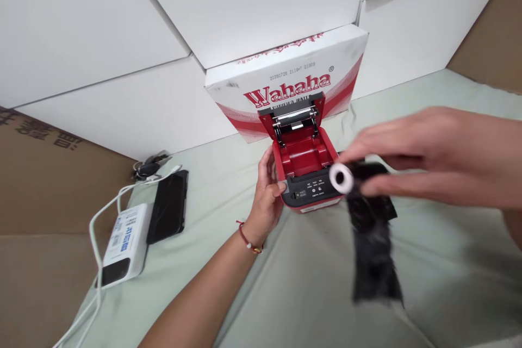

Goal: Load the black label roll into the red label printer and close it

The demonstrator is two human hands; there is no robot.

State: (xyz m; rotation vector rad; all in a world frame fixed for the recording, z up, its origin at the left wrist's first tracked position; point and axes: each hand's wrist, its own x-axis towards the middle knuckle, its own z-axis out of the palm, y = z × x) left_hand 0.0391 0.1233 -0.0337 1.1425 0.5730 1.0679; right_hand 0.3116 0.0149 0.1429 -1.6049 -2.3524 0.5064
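A small red printer (304, 166) sits on a pale green cloth with its lid swung up, showing an empty red roll bay. My left hand (267, 196) grips the printer's left side, thumb on the front corner; a red bead bracelet circles the wrist. My right hand (440, 155) hovers close to the camera at the right, fingers pinched on a white paper roll (341, 177) that is partly inside a black plastic wrapper (373, 239). The wrapper hangs down, blurred. The roll is just in front of the printer's front right corner.
A red-and-white "Wahaha" carton (285, 84) stands right behind the printer, with large white boxes (244, 5) stacked behind it. At the left lie a white power bank (124, 244) with a white cable, a black phone (168, 213) and keys (149, 167). Brown cardboard (44, 174) borders the left.
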